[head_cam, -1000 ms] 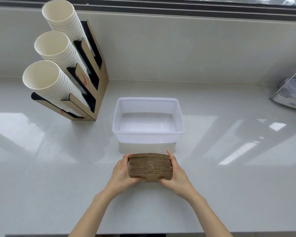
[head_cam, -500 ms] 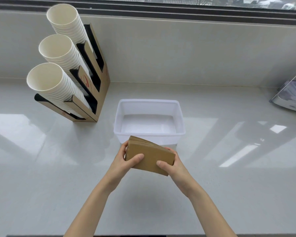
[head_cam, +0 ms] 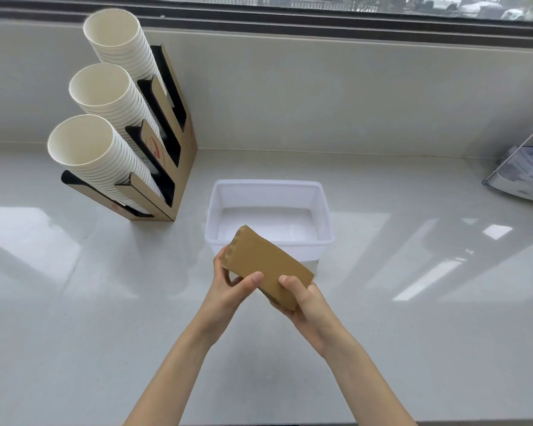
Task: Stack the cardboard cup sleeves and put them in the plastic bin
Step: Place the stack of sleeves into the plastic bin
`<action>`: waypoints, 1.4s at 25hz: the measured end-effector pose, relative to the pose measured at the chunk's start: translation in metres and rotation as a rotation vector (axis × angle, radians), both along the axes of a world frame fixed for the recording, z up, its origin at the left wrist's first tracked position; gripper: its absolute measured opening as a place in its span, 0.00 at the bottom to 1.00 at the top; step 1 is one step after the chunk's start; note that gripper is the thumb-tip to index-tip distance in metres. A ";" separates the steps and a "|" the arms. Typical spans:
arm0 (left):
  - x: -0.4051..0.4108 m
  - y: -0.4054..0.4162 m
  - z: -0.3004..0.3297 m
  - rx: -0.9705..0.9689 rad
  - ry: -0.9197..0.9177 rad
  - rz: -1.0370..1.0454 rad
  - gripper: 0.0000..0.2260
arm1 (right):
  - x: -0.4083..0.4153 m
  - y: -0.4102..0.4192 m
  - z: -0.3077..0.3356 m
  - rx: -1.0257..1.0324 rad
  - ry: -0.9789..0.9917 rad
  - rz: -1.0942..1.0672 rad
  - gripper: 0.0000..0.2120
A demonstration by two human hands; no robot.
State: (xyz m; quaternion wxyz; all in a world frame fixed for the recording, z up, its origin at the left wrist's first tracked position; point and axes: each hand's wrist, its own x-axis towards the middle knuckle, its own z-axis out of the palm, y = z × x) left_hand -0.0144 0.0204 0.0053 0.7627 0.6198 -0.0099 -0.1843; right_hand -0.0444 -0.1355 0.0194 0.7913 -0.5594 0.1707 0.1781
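Note:
A brown stack of cardboard cup sleeves (head_cam: 266,265) is held in the air, tilted with its far left corner up, over the near rim of the white plastic bin (head_cam: 323,216). My left hand (head_cam: 228,285) grips the stack's left end, thumb on its flat top face. My right hand (head_cam: 303,304) grips the lower right end, thumb on top and fingers under it. The bin holds nothing that I can see; its near wall is partly hidden by the stack.
A cardboard holder (head_cam: 170,167) with three slanted columns of white paper cups (head_cam: 86,149) stands at the back left of the pale counter (head_cam: 413,302). A clear plastic object (head_cam: 523,170) sits at the right edge. A window ledge runs behind.
The stack stood on edge on the counter, pressed between both hands. It has been lifted, turned flat face up, and carried forward and up over the bin's near rim.

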 end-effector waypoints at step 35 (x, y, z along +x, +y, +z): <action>0.103 0.005 0.043 0.182 -0.045 -0.081 0.31 | 0.096 -0.013 0.044 -0.210 -0.144 0.300 0.19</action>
